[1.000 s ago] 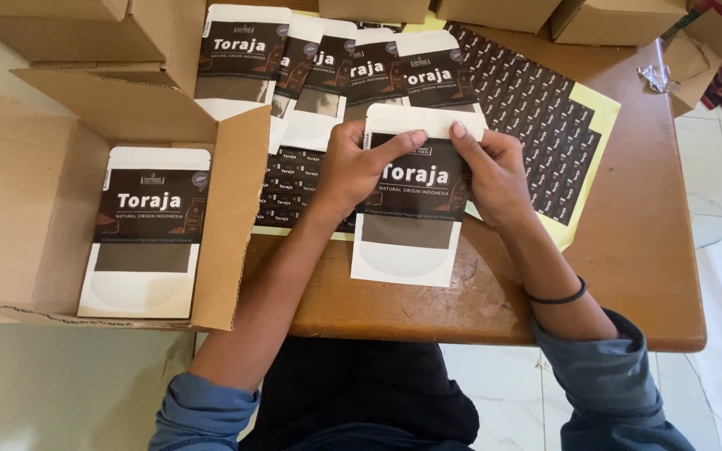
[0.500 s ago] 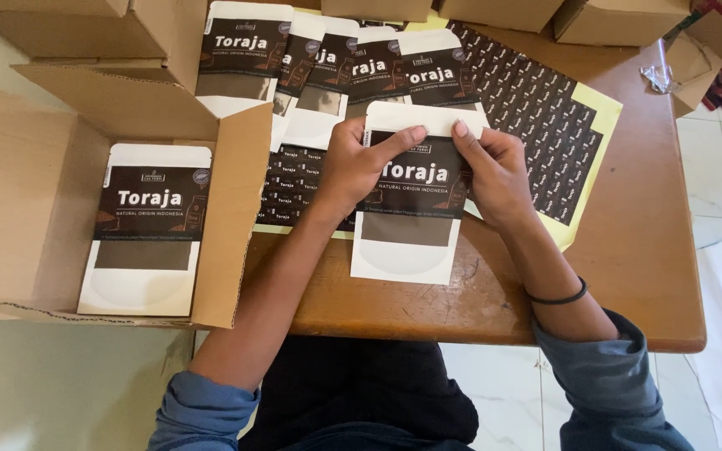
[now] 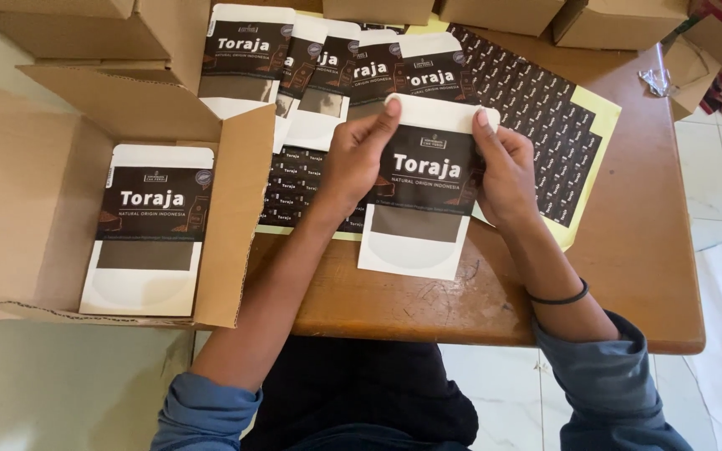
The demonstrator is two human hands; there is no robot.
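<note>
The left hand [image 3: 359, 163] presses on the left side of a white pouch [image 3: 424, 194] with a dark brown label, its fingers together and flat on the label's left edge, the forefinger stretched up to the pouch's top edge; the right hand [image 3: 501, 171] grips the right edge, fingers curled over the front and the thumb apparently behind, so both hands are closed on the same pouch, which lies flat on the wooden table [image 3: 628, 250] with its lower end near the table's front edge. A likely slip here is in the label itself: if the fingers press unevenly, the sticker could set crooked or trap a crease or bubble, and it looks hard to lift cleanly once rubbed down. The pouch lies partly over the sheet of small dark stickers [image 3: 545, 117] on yellow backing, so a push sideways could drag that sheet along or scuff its stickers. Just beyond the hands stands a row of labelled pouches [image 3: 311, 67], overlapping one another; a careless lift of the held pouch could knock them out of order. To the left, an open cardboard box [image 3: 35, 184] holds one finished pouch [image 3: 152, 230] lying flat, and its flap [image 3: 240, 209] stands between the hands and the inside, so a pouch carried across could catch on it and bend. More cardboard boxes [image 3: 612, 21] crowd the far edge
</note>
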